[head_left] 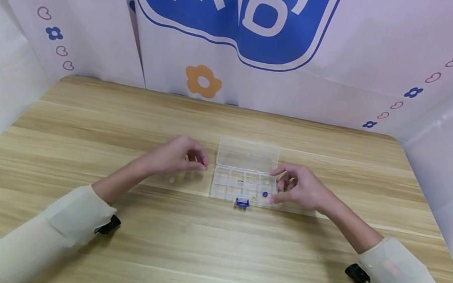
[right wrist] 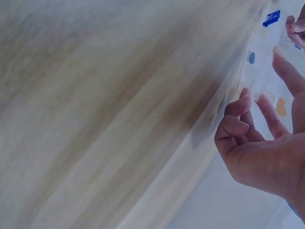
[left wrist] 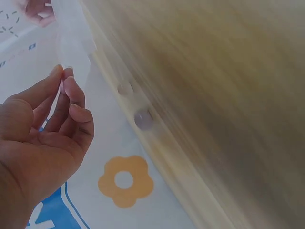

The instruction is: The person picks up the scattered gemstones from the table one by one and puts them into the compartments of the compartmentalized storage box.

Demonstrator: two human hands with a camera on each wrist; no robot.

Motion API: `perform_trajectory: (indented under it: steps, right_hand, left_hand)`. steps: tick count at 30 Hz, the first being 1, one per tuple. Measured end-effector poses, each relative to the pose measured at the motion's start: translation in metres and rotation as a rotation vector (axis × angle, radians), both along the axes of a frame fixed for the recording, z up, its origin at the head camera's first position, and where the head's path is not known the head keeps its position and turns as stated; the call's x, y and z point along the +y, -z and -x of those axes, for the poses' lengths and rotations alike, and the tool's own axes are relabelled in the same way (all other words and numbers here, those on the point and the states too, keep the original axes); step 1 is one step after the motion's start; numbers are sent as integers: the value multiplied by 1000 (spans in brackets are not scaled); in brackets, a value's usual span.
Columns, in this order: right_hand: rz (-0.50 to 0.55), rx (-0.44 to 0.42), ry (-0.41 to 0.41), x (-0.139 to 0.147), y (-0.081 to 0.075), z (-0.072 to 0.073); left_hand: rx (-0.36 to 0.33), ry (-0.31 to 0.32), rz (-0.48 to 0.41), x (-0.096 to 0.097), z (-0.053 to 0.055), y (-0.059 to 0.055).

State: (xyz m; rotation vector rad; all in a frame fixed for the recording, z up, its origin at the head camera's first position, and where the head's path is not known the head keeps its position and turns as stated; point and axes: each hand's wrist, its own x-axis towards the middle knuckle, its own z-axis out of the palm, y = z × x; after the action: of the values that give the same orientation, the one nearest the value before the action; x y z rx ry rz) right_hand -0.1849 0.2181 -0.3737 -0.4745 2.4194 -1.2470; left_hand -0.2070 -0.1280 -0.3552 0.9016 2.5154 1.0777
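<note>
A clear plastic compartment box (head_left: 219, 192) lies on the table with its lid (head_left: 248, 154) raised at the back and a blue latch (head_left: 242, 203) at the front. A blue round piece (head_left: 264, 194) and a white one (head_left: 266, 182) sit in its right compartments. My left hand (head_left: 176, 155) is left of the box, thumb and forefinger pinching a tiny reddish-brown piece, mostly hidden. My right hand (head_left: 304, 188) holds the box's right end between thumb and forefinger, other fingers curled. Two pale, see-through round pieces, one a purplish ball (left wrist: 143, 119), lie below the left hand.
The wooden table (head_left: 207, 249) ends at a white cloth backdrop (head_left: 352, 98) with printed flowers and a large blue sign. White cloth also hangs along both sides. A black strap device (head_left: 109, 225) shows at the left cuff, another (head_left: 357, 274) at the right.
</note>
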Motion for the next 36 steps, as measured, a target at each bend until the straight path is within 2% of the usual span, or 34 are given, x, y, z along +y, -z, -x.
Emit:
perform_trajectory:
  steps: [7, 12, 24, 36]
  right_hand:
    - [-3, 6, -2, 0, 0, 0]
    - [-9, 4, 2, 0, 0, -1]
    - [-9, 10, -9, 1, 0, 0]
    - [-13, 19, -4, 1, 0, 1]
  left_hand:
    - [-37, 13, -5, 17, -1, 1]
    - [-32, 14, 1, 26, -1, 0]
    - [-48, 112, -32, 43, 2, 4]
    - [-35, 183, 7, 57, 3, 3]
